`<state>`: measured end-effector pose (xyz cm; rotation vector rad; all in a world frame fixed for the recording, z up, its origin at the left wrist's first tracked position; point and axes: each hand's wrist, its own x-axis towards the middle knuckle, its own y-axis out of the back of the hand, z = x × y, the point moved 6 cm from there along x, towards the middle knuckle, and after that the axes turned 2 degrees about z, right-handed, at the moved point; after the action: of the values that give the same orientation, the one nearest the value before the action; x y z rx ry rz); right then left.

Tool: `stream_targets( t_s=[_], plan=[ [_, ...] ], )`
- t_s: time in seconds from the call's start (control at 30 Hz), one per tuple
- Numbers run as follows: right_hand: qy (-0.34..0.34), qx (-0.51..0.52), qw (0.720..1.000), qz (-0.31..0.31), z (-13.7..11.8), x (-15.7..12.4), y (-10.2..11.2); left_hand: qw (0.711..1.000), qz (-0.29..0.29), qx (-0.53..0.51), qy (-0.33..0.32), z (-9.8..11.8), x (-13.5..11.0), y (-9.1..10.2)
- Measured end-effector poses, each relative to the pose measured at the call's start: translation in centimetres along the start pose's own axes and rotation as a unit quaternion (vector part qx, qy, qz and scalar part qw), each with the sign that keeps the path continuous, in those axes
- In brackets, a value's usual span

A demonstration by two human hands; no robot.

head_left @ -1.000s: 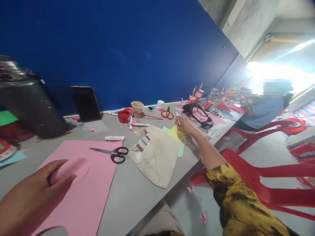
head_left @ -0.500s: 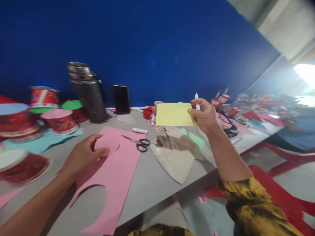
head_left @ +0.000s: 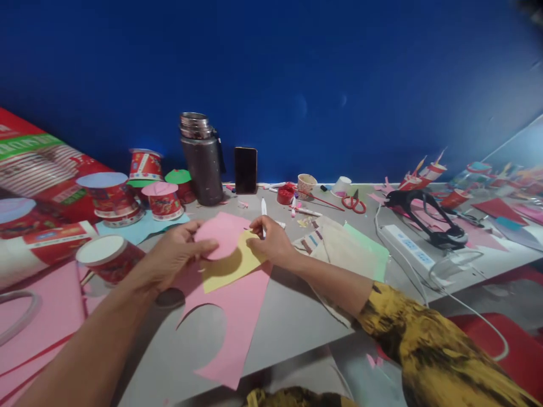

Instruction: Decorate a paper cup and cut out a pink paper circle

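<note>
My left hand (head_left: 176,255) pinches a pink paper circle (head_left: 223,236) and holds it a little above the table. My right hand (head_left: 271,243) grips a white pen (head_left: 263,213) that points upward, and its fingers rest on a yellow paper sheet (head_left: 231,263). The yellow sheet lies under the circle, on top of a large pink sheet (head_left: 231,316) with a round hole cut out of it. Both hands meet over the grey table (head_left: 292,322).
Red paper cups (head_left: 111,194) with coloured lids stand at the left. A steel flask (head_left: 202,158) and a dark phone (head_left: 245,169) stand by the blue wall. A cloth bag (head_left: 335,244), a power strip (head_left: 405,244), black headphones (head_left: 428,217) and red scissors (head_left: 353,202) lie to the right.
My right hand brought the yellow sheet from the air at the right down onto the pink sheet. My left hand lifted the pink circle off the table. The view swung left.
</note>
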<state>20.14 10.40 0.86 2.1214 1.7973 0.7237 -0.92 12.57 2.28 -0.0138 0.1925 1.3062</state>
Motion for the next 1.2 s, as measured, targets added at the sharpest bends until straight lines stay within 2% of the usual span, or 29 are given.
stream_targets(
  t_s=[0.03, 0.1, 0.2, 0.3, 0.47, 0.57, 0.67, 0.77, 0.87, 0.97, 1.07, 1.2],
  plan=[
    [0.011, -0.030, 0.999, -0.012, 0.1, -0.2, 0.2, 0.998, -0.052, 0.019, 0.022, -1.0, 0.1, -0.8],
    [0.038, -0.096, 0.995, -0.008, 0.0, -0.6, 1.6, 0.989, -0.091, 0.119, 0.012, -2.4, 0.5, -1.7],
    [0.070, -0.243, 0.966, -0.054, 0.0, -1.2, 3.4, 0.974, -0.073, 0.211, -0.034, -3.1, 1.0, -2.1],
    [0.063, -0.338, 0.932, -0.117, 0.7, -1.6, 4.1, 0.965, -0.054, 0.251, -0.046, -3.1, 1.0, -2.3],
    [0.064, -0.370, 0.918, -0.129, 1.6, -2.1, 3.7, 0.955, -0.043, 0.288, -0.064, -3.2, 0.6, -2.7],
    [0.073, -0.380, 0.913, -0.128, 1.9, -2.3, 3.5, 0.951, -0.025, 0.304, -0.052, -3.3, 0.3, -2.7],
    [0.050, -0.389, 0.912, -0.118, 2.5, -2.2, 3.8, 0.940, -0.026, 0.337, -0.043, -3.1, -0.1, -3.1],
    [0.051, -0.379, 0.920, -0.091, 2.9, -2.3, 4.3, 0.921, -0.024, 0.379, -0.080, -2.6, -0.3, -3.5],
    [0.108, -0.337, 0.935, -0.024, 2.5, -2.4, 5.0, 0.907, -0.025, 0.393, -0.149, -2.4, -0.3, -3.7],
    [0.172, -0.236, 0.956, 0.016, 1.2, -2.7, 5.4, 0.912, -0.030, 0.371, -0.173, -3.0, -0.2, -3.4],
    [0.192, -0.127, 0.973, -0.024, -0.5, -2.6, 5.0, 0.918, -0.027, 0.357, -0.169, -3.5, 0.0, -3.1],
    [0.179, -0.036, 0.979, -0.093, -2.5, -2.2, 3.4, 0.924, -0.011, 0.343, -0.168, -3.5, 0.0, -3.0]
  ],
)
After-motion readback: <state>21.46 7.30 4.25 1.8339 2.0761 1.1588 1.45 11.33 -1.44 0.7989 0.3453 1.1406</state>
